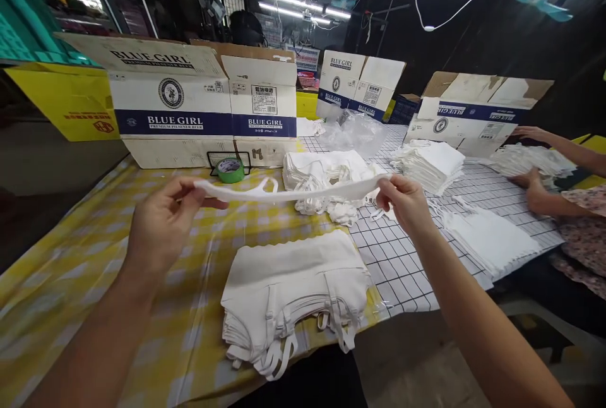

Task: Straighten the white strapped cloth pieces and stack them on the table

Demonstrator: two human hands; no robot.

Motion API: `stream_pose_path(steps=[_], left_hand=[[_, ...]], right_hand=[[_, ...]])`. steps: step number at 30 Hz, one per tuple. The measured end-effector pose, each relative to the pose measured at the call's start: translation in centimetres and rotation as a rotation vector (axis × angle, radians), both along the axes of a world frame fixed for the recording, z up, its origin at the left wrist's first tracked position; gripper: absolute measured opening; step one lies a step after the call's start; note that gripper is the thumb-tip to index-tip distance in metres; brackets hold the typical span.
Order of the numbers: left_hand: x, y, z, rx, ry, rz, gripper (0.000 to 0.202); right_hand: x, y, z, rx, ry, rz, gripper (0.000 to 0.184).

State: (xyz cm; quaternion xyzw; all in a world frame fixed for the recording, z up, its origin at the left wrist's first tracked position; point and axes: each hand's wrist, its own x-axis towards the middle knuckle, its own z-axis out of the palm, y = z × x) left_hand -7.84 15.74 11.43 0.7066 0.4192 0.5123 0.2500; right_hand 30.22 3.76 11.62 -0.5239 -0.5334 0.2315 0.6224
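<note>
A long table (61, 282) ran left to right, checked yellow on the left and gridded white on the right. A large cardboard box (189, 105) stood at its far left. A stack of folded white bags (293, 288) lay at the near edge. Above it, a white cloth bag (293, 194) hung stretched flat in the air. The left hand (161, 225) pinched its left end and the right hand (404, 203) gripped its right end. A co-worker's hand (537, 190) rested on the table at the far right. A green tape roll (230, 170) sat just before the box.
</note>
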Motion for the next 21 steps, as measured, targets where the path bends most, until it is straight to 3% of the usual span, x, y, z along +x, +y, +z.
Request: stream_pose_path(steps=[2,7,10,14,21], left_hand=[[-1.9,-2.1,-1.9,-0.027,0.132,-0.046,0.023],[-7.2,-7.3,-11.4,-0.235,0.317,-0.283,0.021],[-8.6,-10.2,-15.1,-0.309,0.316,-0.383,0.019],[-8.8,-12.4,-16.3,-0.332,0.3,-0.338,0.018],[-9.1,-12.9,-16.5,-0.329,0.365,-0.362,0.017]], right_hand=[[0.2,-1.9,-1.5,-0.099,-0.035,0.097,0.018],[-0.2,-7.2,-8.0,-0.438,-0.037,0.379,0.018],[-0.9,-9.8,-10.5,-0.554,-0.029,0.422,0.017],[-1.5,-11.6,-11.4,-0.623,-0.064,0.372,0.016],[-1.9,-12.5,-11.4,-0.661,-0.101,0.376,0.021]])
